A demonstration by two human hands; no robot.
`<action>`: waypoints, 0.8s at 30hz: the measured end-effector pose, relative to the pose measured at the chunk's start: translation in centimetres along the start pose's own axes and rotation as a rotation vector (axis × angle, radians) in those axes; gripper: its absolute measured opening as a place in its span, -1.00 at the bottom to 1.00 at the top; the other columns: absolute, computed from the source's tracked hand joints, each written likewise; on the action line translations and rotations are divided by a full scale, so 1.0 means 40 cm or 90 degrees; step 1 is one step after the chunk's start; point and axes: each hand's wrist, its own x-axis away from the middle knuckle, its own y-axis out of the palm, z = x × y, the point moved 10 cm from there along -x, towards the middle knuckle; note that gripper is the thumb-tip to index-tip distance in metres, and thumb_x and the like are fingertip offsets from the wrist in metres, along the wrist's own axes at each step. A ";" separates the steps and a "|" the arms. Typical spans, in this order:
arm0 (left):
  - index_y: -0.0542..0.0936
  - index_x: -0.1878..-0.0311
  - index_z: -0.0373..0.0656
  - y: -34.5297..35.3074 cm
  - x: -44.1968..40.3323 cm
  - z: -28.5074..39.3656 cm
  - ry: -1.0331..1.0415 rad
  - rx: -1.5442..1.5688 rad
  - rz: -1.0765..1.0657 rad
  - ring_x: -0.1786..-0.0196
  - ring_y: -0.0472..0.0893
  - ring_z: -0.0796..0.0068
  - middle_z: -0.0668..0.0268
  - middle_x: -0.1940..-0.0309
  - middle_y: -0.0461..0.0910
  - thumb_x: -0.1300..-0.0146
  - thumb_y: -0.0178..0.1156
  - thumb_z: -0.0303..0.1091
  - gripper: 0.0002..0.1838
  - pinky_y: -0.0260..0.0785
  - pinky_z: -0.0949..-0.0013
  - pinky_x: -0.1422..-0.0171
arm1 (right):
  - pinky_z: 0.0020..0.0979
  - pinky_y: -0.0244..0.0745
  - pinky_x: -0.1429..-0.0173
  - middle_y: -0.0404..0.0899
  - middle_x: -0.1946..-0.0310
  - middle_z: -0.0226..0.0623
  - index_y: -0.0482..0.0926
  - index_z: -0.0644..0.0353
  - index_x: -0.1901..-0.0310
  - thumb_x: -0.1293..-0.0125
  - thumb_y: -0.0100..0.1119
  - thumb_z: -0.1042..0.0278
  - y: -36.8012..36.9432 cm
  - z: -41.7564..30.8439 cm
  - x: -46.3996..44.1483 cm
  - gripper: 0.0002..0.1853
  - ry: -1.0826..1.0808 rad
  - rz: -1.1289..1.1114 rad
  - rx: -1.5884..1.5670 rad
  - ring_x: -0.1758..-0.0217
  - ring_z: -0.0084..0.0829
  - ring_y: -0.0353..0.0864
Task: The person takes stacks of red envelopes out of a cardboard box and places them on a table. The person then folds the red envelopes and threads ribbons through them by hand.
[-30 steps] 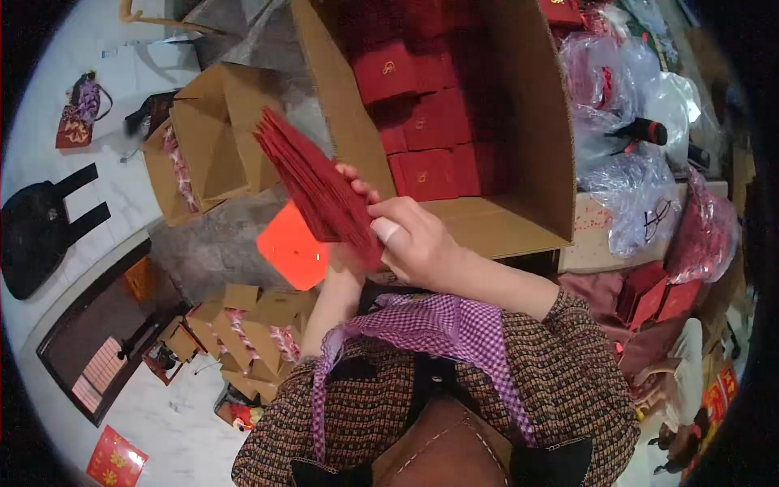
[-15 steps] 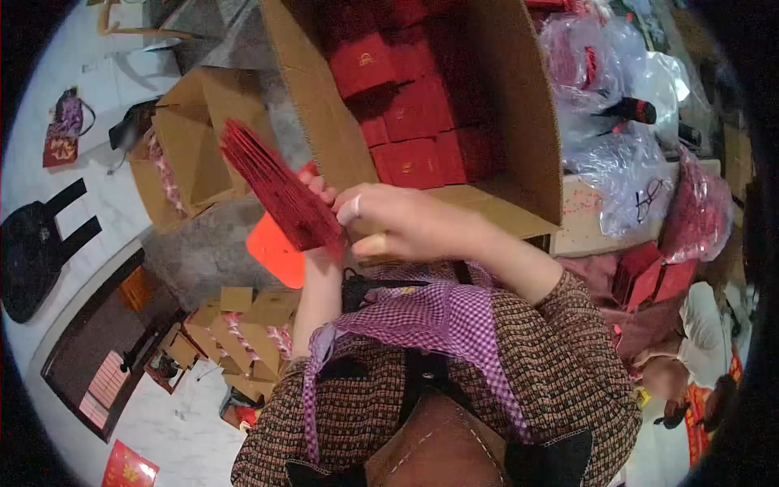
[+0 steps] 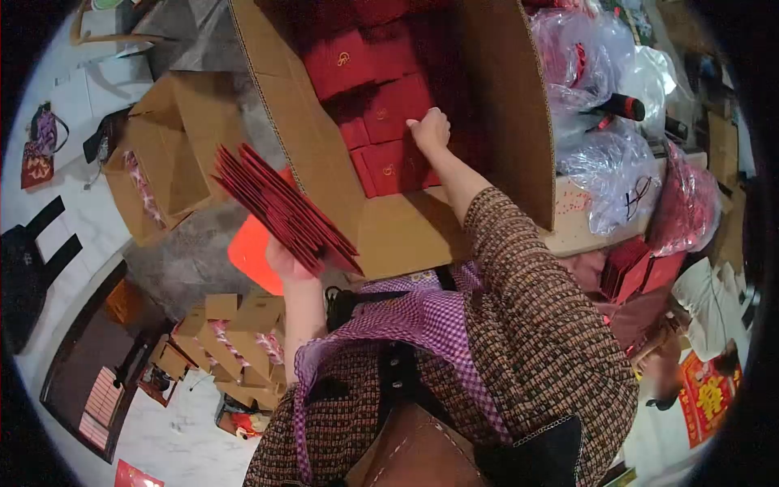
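My left hand (image 3: pixel 290 261) is closed around the lower end of a thick, fanned stack of red envelopes (image 3: pixel 280 207). The stack leans up and to the left beside the large cardboard box (image 3: pixel 422 231). Inside that box are bundles of red envelopes (image 3: pixel 398 101) with small gold emblems, lying in rows. My right hand (image 3: pixel 432 131) reaches over the near edge into the box, just over the bundles. Its thumb stands apart from the half-curled fingers, and nothing shows in them. Whether its fingertips touch an envelope I cannot make out.
An orange-red stool-like surface (image 3: pixel 256 256) lies under my left forearm. At left stands an open carton (image 3: pixel 178 162), with smaller cartons (image 3: pixel 235 333) lower down. Clear plastic bags (image 3: pixel 604 162) heap up at right. Another person (image 3: pixel 661 357) is at the lower right, near red envelopes (image 3: pixel 637 268).
My right hand has left the stack by my left hand and moved right and up into the box. The stack has shifted slightly down and fanned wider in my left hand.
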 end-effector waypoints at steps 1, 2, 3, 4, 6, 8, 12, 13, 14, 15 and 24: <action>0.47 0.06 -0.06 -0.004 0.002 0.006 0.009 -0.025 0.011 0.35 0.47 0.35 0.30 0.27 0.50 -0.28 0.01 0.02 -0.63 0.25 0.33 0.40 | -0.16 0.33 -0.23 0.44 -0.02 -0.02 0.42 0.35 0.05 -0.09 0.34 0.19 -0.003 0.000 0.002 -0.50 0.011 0.027 -0.014 -0.14 -0.07 0.40; 0.47 0.01 -0.07 -0.022 -0.002 0.012 0.014 -0.017 -0.010 0.28 0.51 0.30 0.28 0.21 0.53 -0.27 0.02 0.03 -0.59 0.30 0.30 0.35 | -0.15 0.32 -0.23 0.45 -0.01 -0.01 0.41 0.37 0.05 -0.08 0.36 0.19 -0.005 0.003 0.004 -0.48 0.024 0.055 -0.028 -0.13 -0.07 0.40; 0.47 0.01 -0.07 -0.032 0.000 0.016 0.013 -0.017 -0.008 0.28 0.51 0.30 0.28 0.21 0.53 -0.27 0.02 0.03 -0.59 0.30 0.30 0.35 | -0.15 0.32 -0.23 0.44 0.00 0.03 0.41 0.36 0.05 -0.05 0.38 0.19 0.005 0.006 -0.007 -0.47 0.003 0.105 -0.012 -0.13 -0.05 0.40; 0.47 -0.02 -0.06 -0.038 0.001 0.019 0.013 -0.009 0.000 0.27 0.52 0.29 0.27 0.20 0.54 -0.27 0.02 0.04 -0.58 0.31 0.29 0.33 | -0.15 0.32 -0.23 0.44 0.00 0.03 0.41 0.36 0.05 -0.05 0.38 0.19 0.009 0.001 -0.002 -0.47 0.005 0.105 -0.011 -0.13 -0.05 0.40; 0.45 -0.10 -0.06 -0.048 -0.003 0.020 0.009 -0.002 0.017 0.28 0.52 0.25 0.25 0.15 0.55 -0.28 0.02 0.01 -0.56 0.33 0.28 0.30 | -0.14 0.33 -0.21 0.44 0.02 0.08 0.41 0.35 0.04 -0.03 0.39 0.16 0.004 -0.002 0.010 -0.44 0.030 0.132 -0.018 -0.11 -0.01 0.41; 0.44 -0.11 -0.07 -0.066 -0.011 0.021 0.010 0.018 0.004 0.25 0.54 0.21 0.24 0.13 0.54 -0.28 0.01 -0.01 -0.56 0.37 0.22 0.25 | -0.13 0.36 -0.17 0.46 0.04 0.10 0.41 0.36 0.04 -0.03 0.39 0.12 0.027 0.003 0.000 -0.42 0.042 0.131 -0.020 -0.09 0.00 0.43; 0.43 -0.14 -0.10 -0.055 0.000 0.009 -0.039 0.113 0.013 0.10 0.56 0.05 0.18 0.02 0.53 -0.29 -0.02 -0.08 -0.56 0.45 -0.02 0.03 | -0.09 0.43 -0.05 0.56 0.12 0.04 0.47 0.29 0.05 -0.04 0.35 0.13 0.085 -0.010 -0.016 -0.49 -0.050 0.124 0.023 0.01 0.05 0.52; 0.43 -0.14 -0.10 -0.055 -0.002 0.008 -0.042 0.114 0.010 0.10 0.56 0.05 0.18 0.02 0.53 -0.29 -0.02 -0.08 -0.56 0.45 -0.02 0.03 | -0.08 0.44 -0.03 0.57 0.12 0.02 0.48 0.25 0.04 -0.06 0.32 0.12 0.091 -0.023 -0.017 -0.51 -0.084 0.106 0.044 0.02 0.05 0.53; 0.42 -0.16 -0.11 -0.037 -0.004 0.007 -0.057 0.126 -0.048 0.04 0.55 0.03 0.16 -0.01 0.52 -0.29 -0.03 -0.10 -0.56 0.42 -0.09 -0.04 | -0.08 0.45 -0.02 0.58 0.13 0.01 0.48 0.17 -0.01 -0.09 0.27 0.12 0.103 -0.025 -0.020 -0.52 -0.091 0.074 0.072 0.03 0.01 0.55; 0.41 -0.17 -0.13 -0.015 -0.004 0.005 -0.071 0.137 -0.105 -0.02 0.54 0.01 0.14 -0.04 0.51 -0.29 -0.04 -0.12 -0.55 0.39 -0.16 -0.11 | -0.08 0.45 -0.04 0.57 0.11 0.01 0.48 0.17 -0.03 -0.10 0.26 0.13 0.110 -0.027 -0.024 -0.52 -0.087 0.058 0.065 0.01 -0.01 0.54; 0.23 -0.32 -0.18 -0.010 -0.009 0.027 -0.080 0.179 -0.234 -0.30 0.31 0.10 0.13 -0.27 0.30 -0.32 0.04 -0.26 -0.47 0.11 -0.06 -0.40 | -0.11 0.37 -0.12 0.50 0.05 0.14 0.41 0.38 -0.02 -0.13 0.09 0.34 0.047 -0.050 -0.035 -0.57 -0.203 0.035 -0.068 -0.06 0.08 0.47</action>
